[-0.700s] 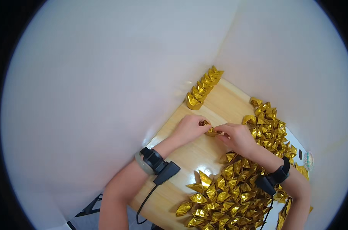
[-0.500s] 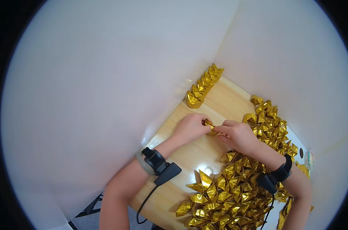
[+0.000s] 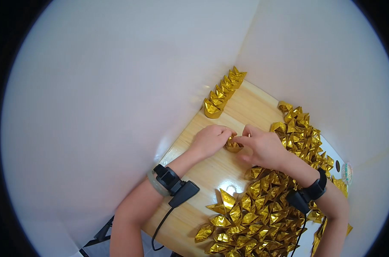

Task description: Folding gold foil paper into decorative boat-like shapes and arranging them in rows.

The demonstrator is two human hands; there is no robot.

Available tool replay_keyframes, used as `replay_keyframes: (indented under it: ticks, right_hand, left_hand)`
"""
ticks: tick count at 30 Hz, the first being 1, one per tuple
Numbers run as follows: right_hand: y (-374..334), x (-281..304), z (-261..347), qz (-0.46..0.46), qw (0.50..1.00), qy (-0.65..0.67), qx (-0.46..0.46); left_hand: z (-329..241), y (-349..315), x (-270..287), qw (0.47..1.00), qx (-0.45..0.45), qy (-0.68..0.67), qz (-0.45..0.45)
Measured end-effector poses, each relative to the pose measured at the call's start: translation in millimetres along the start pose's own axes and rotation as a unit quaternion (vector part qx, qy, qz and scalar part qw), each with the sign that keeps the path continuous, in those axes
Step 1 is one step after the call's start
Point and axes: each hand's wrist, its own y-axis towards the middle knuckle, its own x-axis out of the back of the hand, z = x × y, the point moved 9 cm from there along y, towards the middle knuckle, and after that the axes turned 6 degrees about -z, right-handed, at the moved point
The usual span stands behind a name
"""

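Note:
A small boat-shaped gold foil paper ingot (image 3: 234, 148) stands on the wooden tabletop (image 3: 203, 167) between my hands. My left hand (image 3: 211, 140) is closed on its far left end, thumb and fingers pinching the edge. My right hand (image 3: 266, 148) is at its right side, with the index finger reaching over the top of the ingot and the thumb held apart below. The right fingers are spread, not wrapped round it. How firmly the fingertips touch the foil is hard to see.
A tight row of folded gold ingots (image 3: 222, 95) stands against the left wall panel (image 3: 117, 98) near the far corner. A large heap of gold folded pieces (image 3: 263, 205) covers the right and near side, partly under my right forearm. White panels enclose the table.
My right hand has loosened from the ingot; its fingers have spread and lifted slightly, so more of the ingot shows. My left hand stays at its end. The whole view has shifted slightly.

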Motion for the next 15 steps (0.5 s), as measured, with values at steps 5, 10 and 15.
replay_keyframes:
  ticks: [5, 10, 15]
  right_hand:
    - [-0.3, 0.4, -1.7, -0.002, 1.000, -0.002, -0.006]
    - [-0.8, 7.3, -4.7, -0.018, 1.000, 0.018, -0.018]
    - [1.3, 24.4, -11.3, -0.133, 0.987, 0.093, -0.018]
  left_hand:
    - [-2.0, 0.6, -2.6, 1.000, 0.003, 0.006, 0.009]
    - [2.4, 0.9, 1.6, 1.000, -0.002, 0.000, -0.012]
    - [-39.8, -16.5, 38.2, 0.975, -0.116, 0.002, -0.188]
